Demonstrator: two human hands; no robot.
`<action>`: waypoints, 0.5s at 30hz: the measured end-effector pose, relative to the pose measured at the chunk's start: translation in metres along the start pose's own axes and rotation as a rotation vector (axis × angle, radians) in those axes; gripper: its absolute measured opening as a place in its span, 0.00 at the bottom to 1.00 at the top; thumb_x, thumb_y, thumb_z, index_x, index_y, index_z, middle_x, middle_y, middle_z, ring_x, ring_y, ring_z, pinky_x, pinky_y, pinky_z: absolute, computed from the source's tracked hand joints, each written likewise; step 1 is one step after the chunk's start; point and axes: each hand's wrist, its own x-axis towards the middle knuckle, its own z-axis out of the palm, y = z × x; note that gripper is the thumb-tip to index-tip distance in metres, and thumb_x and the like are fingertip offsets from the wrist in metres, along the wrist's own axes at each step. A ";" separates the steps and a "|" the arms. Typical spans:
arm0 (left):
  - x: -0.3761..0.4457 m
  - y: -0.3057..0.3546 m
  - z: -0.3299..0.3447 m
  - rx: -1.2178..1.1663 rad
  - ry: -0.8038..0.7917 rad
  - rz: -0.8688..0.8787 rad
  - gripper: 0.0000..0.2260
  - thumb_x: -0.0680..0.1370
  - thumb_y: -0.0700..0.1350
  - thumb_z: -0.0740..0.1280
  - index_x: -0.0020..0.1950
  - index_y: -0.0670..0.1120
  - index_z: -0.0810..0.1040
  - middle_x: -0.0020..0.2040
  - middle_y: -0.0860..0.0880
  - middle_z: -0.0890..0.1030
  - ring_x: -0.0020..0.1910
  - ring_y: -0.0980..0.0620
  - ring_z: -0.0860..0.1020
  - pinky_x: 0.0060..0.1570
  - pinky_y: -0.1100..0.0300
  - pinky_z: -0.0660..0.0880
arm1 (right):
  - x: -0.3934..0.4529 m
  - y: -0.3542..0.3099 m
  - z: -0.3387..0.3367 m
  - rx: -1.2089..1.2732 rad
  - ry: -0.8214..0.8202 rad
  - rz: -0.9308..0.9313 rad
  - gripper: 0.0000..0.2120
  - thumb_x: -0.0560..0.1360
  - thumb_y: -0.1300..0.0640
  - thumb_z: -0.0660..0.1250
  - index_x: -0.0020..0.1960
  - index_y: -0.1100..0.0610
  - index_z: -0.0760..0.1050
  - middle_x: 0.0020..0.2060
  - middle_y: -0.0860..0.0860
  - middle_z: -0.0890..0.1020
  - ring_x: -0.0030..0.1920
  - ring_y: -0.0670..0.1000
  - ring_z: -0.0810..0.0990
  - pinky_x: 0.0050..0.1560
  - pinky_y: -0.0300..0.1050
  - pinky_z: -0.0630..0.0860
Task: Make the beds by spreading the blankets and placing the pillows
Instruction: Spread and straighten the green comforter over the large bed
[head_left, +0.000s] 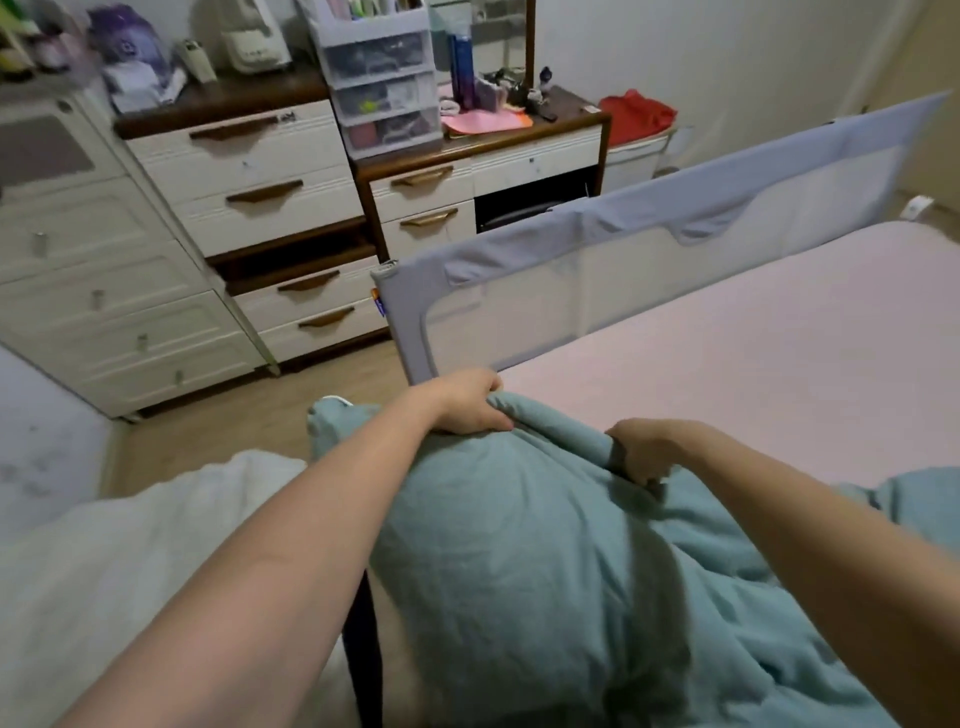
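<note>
Head view showed the job barely begun — the pink mattress (753, 338) lay bare toward one o'clock, no pillow in sight, and the teal blanket (545, 561) sat bunched at six o'clock. The left hand (467, 402) and right hand (641, 449) each had a grip curled round the blanket's rolled front edge — the bulk trailing behind them, unspread.
</note>
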 end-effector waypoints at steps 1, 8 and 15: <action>0.007 -0.004 0.011 0.016 0.028 0.011 0.09 0.75 0.50 0.69 0.44 0.45 0.74 0.49 0.44 0.79 0.49 0.46 0.76 0.41 0.60 0.66 | 0.007 0.001 0.006 -0.019 -0.026 0.042 0.13 0.67 0.66 0.66 0.51 0.58 0.76 0.43 0.54 0.81 0.41 0.54 0.79 0.37 0.43 0.76; 0.038 -0.077 0.075 -0.009 -0.003 -0.061 0.09 0.75 0.52 0.66 0.41 0.49 0.70 0.53 0.43 0.79 0.52 0.43 0.76 0.47 0.56 0.70 | 0.045 0.012 0.057 0.123 -0.050 0.207 0.13 0.71 0.56 0.69 0.54 0.59 0.77 0.42 0.54 0.80 0.42 0.55 0.79 0.38 0.43 0.77; 0.074 -0.167 0.062 -0.064 -0.097 -0.247 0.14 0.78 0.49 0.64 0.56 0.40 0.78 0.57 0.42 0.79 0.50 0.44 0.76 0.48 0.58 0.71 | 0.093 -0.045 0.008 0.262 0.715 0.017 0.06 0.70 0.65 0.61 0.43 0.65 0.76 0.46 0.67 0.80 0.49 0.64 0.78 0.45 0.49 0.71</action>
